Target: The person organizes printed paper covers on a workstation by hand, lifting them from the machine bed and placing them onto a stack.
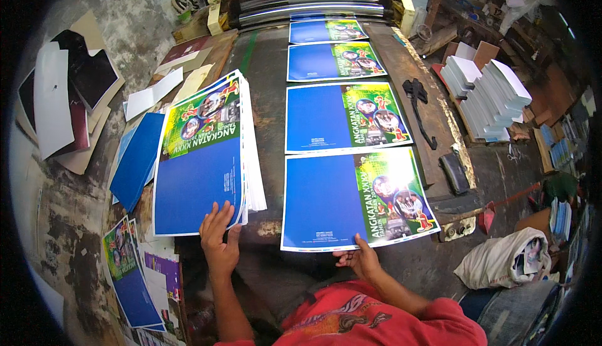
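My right hand (360,259) pinches the near edge of the closest printed cover sheet (320,198), thumb on top and fingers beneath. The sheet is half blue, half green with photos, and lies flat on the machine's dark bed. Beyond it, more matching cover sheets (316,117) run in a line toward the rollers. On the left is a thick stack of the same sheets (197,186), turned the other way round. My left hand (219,236) rests at that stack's near right corner, fingers stretched over the top sheet and thumb out to the side.
A roller machine (307,10) spans the far end of the bed (263,70). A black strap (417,104) and a dark pouch (454,173) lie on its right. Stacked white paper blocks (483,98) stand farther right, near a white sack (505,259). Loose boards (75,95) are at left.
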The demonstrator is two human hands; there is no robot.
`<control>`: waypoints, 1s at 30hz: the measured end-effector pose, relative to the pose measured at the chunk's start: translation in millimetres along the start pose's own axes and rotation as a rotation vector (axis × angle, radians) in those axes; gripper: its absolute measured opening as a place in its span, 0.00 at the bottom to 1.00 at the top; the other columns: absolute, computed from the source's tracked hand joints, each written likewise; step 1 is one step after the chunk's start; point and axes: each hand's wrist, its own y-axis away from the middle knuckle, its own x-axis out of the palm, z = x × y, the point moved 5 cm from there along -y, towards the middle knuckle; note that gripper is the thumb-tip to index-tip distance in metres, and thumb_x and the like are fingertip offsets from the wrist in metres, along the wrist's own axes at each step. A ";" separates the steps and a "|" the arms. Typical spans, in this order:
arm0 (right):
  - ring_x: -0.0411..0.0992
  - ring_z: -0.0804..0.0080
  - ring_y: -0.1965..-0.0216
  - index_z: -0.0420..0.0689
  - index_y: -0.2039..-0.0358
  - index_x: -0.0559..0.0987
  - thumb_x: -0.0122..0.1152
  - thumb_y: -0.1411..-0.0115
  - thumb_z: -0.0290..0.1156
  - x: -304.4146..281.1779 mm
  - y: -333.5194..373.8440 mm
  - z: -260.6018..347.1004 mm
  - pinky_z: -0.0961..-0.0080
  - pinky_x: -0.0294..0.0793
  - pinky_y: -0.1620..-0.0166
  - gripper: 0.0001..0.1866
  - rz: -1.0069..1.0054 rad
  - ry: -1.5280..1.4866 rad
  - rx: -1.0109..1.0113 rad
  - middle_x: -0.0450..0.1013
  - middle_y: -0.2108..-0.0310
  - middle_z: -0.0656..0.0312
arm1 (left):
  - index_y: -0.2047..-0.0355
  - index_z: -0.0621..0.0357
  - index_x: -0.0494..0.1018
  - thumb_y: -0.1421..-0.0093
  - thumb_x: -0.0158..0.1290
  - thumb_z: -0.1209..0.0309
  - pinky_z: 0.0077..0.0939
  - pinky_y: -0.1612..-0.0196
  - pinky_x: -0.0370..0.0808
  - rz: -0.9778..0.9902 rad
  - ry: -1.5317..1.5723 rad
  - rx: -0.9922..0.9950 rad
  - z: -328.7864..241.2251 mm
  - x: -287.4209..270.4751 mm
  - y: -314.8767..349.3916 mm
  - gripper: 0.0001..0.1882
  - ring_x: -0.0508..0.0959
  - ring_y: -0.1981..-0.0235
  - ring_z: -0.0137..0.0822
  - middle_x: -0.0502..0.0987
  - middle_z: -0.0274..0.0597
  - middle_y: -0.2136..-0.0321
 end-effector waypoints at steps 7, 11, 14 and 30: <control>0.74 0.70 0.73 0.36 0.57 0.74 0.39 0.34 0.60 11.1 -32.1 23.8 0.62 0.77 0.58 0.34 -0.030 -0.032 -0.048 0.77 0.68 0.51 | 0.49 0.56 0.75 0.34 0.48 0.56 0.48 0.35 0.54 -0.016 0.031 -0.052 1.5 2.2 0.4 0.21 0.67 0.39 0.47 0.75 0.44 0.47; 0.74 0.70 0.73 0.36 0.56 0.73 0.40 0.34 0.59 16.7 -53.2 37.7 0.62 0.78 0.59 0.33 0.030 -0.108 -0.093 0.76 0.67 0.50 | 0.49 0.57 0.75 0.34 0.48 0.59 0.48 0.35 0.54 -0.015 0.031 -0.051 2.1 2.5 0.0 0.19 0.67 0.39 0.47 0.75 0.45 0.47; 0.74 0.71 0.72 0.37 0.54 0.71 0.40 0.33 0.57 19.3 -65.8 46.1 0.62 0.79 0.59 0.31 0.035 -0.151 -0.117 0.76 0.67 0.50 | 0.49 0.57 0.75 0.34 0.48 0.60 0.46 0.35 0.54 -0.006 0.030 -0.053 1.6 2.2 -0.5 0.19 0.67 0.39 0.47 0.75 0.46 0.47; 0.70 0.66 0.61 0.47 0.38 0.57 0.51 0.33 0.38 13.2 -81.0 74.9 0.66 0.74 0.55 0.26 -0.158 -0.244 -0.362 0.67 0.51 0.54 | 0.48 0.61 0.74 0.33 0.48 0.66 0.43 0.35 0.55 0.037 0.046 -0.066 0.1 7.8 -0.5 0.18 0.67 0.39 0.48 0.75 0.46 0.47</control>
